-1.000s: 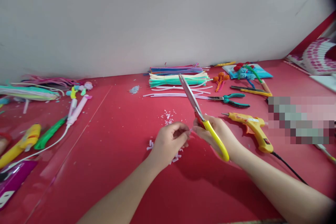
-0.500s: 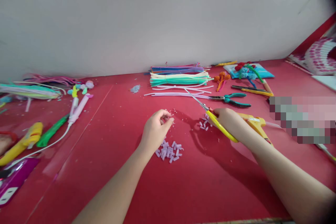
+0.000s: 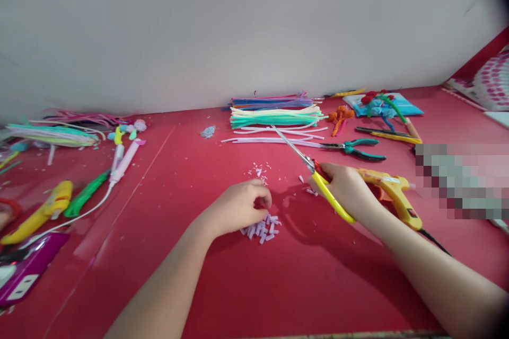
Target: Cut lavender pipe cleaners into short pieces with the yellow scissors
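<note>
The scissors [image 3: 318, 179] were held above the right half of the work area, with the right hand [image 3: 345, 184] clamped on the handles and the blades directed away, toward the far left. A pile of lilac pieces [image 3: 261, 230] was located on the red tabletop [image 3: 175, 196], under and beside the left hand [image 3: 238, 204]. The left fingers were curled toward the thumb; whether a piece was gripped could not be determined. Loose pieces [image 3: 312, 192] were scattered just beside the right hand.

The two hands were set apart, with red surface exposed between them. Open room was provided from the pile to the front edge [image 3: 358, 335]; at the back, the tabletop was bounded by a grey wall [image 3: 238, 32]. The right side was restricted by a yellow glue gun [image 3: 397, 197], partly hidden by the right hand.

Fine, pale trimmings [image 3: 260, 171] were spread beyond the left hand. Farther back, slender lilac stems [image 3: 274, 141] were laid crosswise, near teal-handled pliers [image 3: 350, 148]. Behind them, straight cream and mint stems [image 3: 276, 118] were stacked lengthwise. Fuzzy, twisted orange stems [image 3: 340, 114] were positioned to their right.
</note>
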### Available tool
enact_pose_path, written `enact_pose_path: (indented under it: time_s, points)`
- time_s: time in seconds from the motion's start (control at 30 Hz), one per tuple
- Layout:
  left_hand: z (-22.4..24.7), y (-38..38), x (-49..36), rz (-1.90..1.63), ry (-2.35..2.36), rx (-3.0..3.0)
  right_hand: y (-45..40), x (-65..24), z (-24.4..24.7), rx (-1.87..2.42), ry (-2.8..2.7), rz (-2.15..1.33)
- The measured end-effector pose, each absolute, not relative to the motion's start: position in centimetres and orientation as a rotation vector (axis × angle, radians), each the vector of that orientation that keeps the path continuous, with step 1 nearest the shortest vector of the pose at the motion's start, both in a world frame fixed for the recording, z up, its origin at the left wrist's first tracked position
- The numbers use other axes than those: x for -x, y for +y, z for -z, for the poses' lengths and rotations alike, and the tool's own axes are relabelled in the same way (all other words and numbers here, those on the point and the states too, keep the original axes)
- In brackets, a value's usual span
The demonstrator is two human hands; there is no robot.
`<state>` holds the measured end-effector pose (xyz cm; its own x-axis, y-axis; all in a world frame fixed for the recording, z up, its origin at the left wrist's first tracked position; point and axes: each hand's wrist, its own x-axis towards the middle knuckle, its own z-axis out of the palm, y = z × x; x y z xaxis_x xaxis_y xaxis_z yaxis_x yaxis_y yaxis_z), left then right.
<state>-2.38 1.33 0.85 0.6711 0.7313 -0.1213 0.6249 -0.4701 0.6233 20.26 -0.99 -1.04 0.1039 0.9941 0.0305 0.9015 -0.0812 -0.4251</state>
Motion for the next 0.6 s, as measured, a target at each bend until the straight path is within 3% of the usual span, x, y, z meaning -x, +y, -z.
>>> enact_pose_path:
  time_s: [0.33, 0.6]
  points:
    - [-0.4, 0.0, 1.0, -0.143, 1.066, -2.412, -1.2, -20.0, 1.2, 2.005, -1.915, -0.35]
    - [-0.2, 0.2, 1.4, -0.276, 1.19, -2.158, -1.3, -19.8, 1.5, 1.992, -1.968, -0.316]
